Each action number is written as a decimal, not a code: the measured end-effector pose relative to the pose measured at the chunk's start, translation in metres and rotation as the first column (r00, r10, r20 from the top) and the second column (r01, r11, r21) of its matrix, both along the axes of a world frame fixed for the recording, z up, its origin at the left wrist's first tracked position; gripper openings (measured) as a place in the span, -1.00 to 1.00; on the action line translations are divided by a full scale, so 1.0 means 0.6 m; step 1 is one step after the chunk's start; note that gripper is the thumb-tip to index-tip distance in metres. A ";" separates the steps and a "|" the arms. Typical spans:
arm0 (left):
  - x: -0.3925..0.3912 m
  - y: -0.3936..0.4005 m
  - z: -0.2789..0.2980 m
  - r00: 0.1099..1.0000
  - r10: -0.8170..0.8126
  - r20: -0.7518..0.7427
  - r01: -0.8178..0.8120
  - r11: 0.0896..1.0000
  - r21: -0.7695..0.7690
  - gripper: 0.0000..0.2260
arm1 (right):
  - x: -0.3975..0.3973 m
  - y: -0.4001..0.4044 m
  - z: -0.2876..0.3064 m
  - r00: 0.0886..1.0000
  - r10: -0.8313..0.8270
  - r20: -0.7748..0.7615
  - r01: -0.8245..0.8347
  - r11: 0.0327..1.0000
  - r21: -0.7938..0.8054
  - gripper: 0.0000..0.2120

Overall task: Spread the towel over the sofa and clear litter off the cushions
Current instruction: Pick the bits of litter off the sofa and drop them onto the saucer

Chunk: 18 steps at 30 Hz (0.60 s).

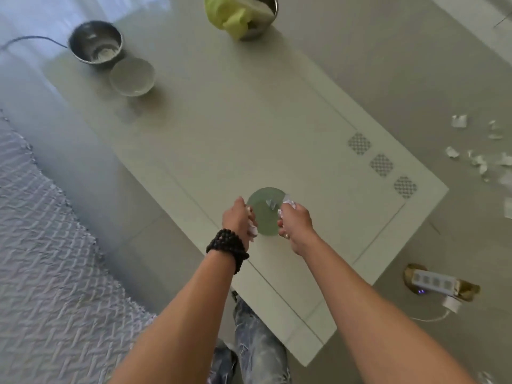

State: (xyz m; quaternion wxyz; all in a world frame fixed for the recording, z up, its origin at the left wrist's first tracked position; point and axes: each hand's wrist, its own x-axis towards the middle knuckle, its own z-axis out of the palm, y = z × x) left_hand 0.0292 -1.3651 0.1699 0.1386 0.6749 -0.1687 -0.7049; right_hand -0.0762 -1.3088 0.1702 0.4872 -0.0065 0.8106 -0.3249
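My left hand [240, 218], with a dark bead bracelet on the wrist, is closed on crumpled white paper scraps [252, 228]. My right hand [295, 221] also grips white paper scraps [289, 203]. Both hands hover over a pale green round container [264, 210] standing on the white coffee table [221, 128]; one small scrap lies inside it. A white textured towel [47, 259] covers the sofa at the lower left.
Two metal bowls [95, 42] [260, 18] and a white bowl [132, 76] stand at the table's far end; green cloth hangs from one. Torn paper scraps [476, 156] litter the floor at right. A power strip [433, 281] lies on the floor.
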 end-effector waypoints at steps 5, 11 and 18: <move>-0.051 -0.030 -0.096 0.994 -0.044 0.101 0.045 0.999 -0.008 -0.65 | -0.020 -0.048 -0.103 0.992 -0.036 0.124 0.027 0.997 0.079 -0.82; -0.075 -0.028 -0.112 0.996 -0.083 0.043 0.082 0.996 0.036 -0.51 | -0.027 -0.046 -0.130 0.906 -0.227 0.358 0.197 0.973 0.118 -0.73; -0.071 -0.019 -0.065 1.000 -0.008 0.021 0.004 0.984 0.179 -0.57 | -0.037 -0.050 -0.092 0.880 -0.282 0.383 0.251 0.959 0.129 -0.64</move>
